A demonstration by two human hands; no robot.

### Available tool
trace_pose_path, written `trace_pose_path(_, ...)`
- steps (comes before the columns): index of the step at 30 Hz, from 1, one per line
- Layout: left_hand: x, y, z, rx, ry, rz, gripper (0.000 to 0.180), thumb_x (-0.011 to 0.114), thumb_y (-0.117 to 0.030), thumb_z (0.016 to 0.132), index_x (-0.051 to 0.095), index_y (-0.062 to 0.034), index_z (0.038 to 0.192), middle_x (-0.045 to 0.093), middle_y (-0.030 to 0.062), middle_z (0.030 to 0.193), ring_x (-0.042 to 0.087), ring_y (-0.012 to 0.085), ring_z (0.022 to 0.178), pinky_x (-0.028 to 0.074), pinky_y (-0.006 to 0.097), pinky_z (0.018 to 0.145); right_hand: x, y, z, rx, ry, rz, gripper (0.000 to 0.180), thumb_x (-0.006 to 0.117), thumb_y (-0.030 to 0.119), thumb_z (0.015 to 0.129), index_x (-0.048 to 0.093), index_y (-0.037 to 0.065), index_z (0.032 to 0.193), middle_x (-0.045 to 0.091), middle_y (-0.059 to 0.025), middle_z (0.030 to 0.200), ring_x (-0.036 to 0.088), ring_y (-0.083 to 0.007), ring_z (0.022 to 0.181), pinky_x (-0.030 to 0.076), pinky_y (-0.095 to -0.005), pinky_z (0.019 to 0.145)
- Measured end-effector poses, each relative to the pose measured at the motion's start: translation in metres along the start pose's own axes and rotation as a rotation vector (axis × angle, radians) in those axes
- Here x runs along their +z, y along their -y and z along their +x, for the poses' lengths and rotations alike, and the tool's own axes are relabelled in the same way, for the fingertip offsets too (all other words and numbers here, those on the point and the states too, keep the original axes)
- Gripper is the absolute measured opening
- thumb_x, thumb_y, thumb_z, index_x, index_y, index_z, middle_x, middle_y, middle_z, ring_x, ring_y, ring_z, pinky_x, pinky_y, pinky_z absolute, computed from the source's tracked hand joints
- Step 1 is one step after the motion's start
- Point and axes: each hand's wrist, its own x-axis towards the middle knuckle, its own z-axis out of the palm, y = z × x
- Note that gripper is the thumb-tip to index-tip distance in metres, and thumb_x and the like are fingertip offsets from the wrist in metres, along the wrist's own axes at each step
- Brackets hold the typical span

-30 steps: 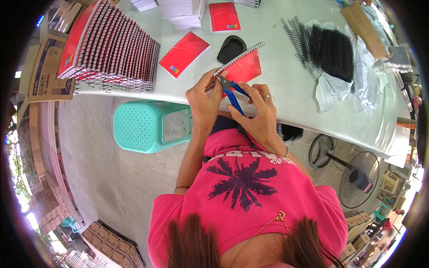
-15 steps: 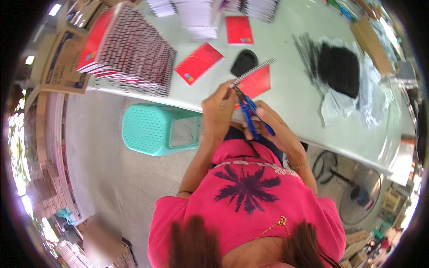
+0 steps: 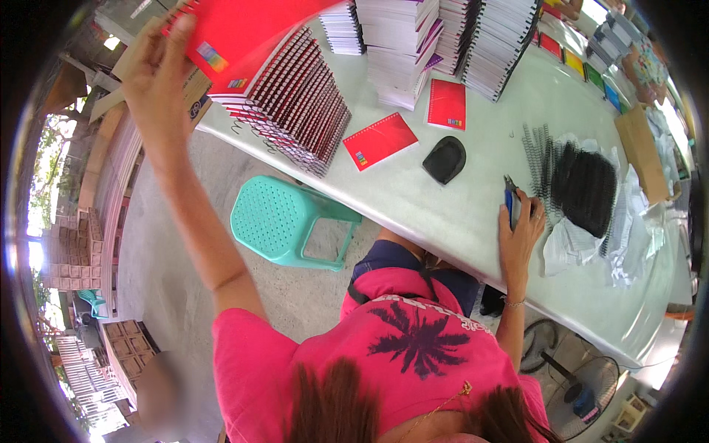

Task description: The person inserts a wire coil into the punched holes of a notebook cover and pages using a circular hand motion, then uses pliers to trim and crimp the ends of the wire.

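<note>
My left hand (image 3: pixel 159 81) is raised at the upper left, its fingers and thumb closed on the edge of a red spiral notebook (image 3: pixel 251 29). That notebook is tilted and slightly blurred above a tall stack of wire-bound notebooks (image 3: pixel 299 100). Resting on the table at the right, my right hand (image 3: pixel 523 229) curls over blue-handled pliers (image 3: pixel 509 196), jaws pointing away from me. Two loose red notebooks, one nearer (image 3: pixel 380 142) and one farther (image 3: pixel 447 105), lie between the stack and a black rounded pad (image 3: pixel 444 159).
Black binding coils (image 3: pixel 583 184) lie on crumpled white plastic at the right, beside an open cardboard box (image 3: pixel 641 151). Tall piles of white-paged notebooks (image 3: pixel 399 52) stand at the back. A turquoise stool (image 3: pixel 269 221) is by the table's front edge; a fan (image 3: pixel 583 391) stands at lower right.
My left hand has swung up and left from in front of me to the stack, with a red notebook. My right hand has moved right with the pliers, down onto the table.
</note>
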Motion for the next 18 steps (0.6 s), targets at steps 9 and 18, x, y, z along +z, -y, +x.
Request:
trace_pose_path(9, -0.053, 0.044, 0.132, -0.073, 0.734, -0.468, 0.046, 0.055, -0.036, 0.096, 0.057, -0.0045, 0.13, 0.063, 0.0118, 0.121, 0.058, 0.0172, 0.11, 0.041, 0.033, 0.103, 0.002, 0.005, -0.001, 0.024, 0.005, 0.057, 0.041, 0.068, 0.02, 0.086, 0.059, 0.009, 0.125, 0.048, -0.02, 0.127, 0.043, -0.0374, 0.123, 0.03, -0.0512, 0.107)
trace_pose_path(18, 0.028, 0.069, 0.115, -0.136, 0.95, -0.127, 0.037, 0.045, -0.028, 0.098, 0.063, -0.0048, 0.12, 0.063, 0.0088, 0.119, 0.057, 0.0183, 0.114, 0.044, 0.031, 0.101, -0.008, 0.018, 0.001, 0.055, 0.087, 0.224, 0.037, 0.07, 0.02, 0.086, 0.063, 0.011, 0.121, 0.048, -0.0204, 0.13, 0.042, -0.0381, 0.124, 0.03, -0.0503, 0.108)
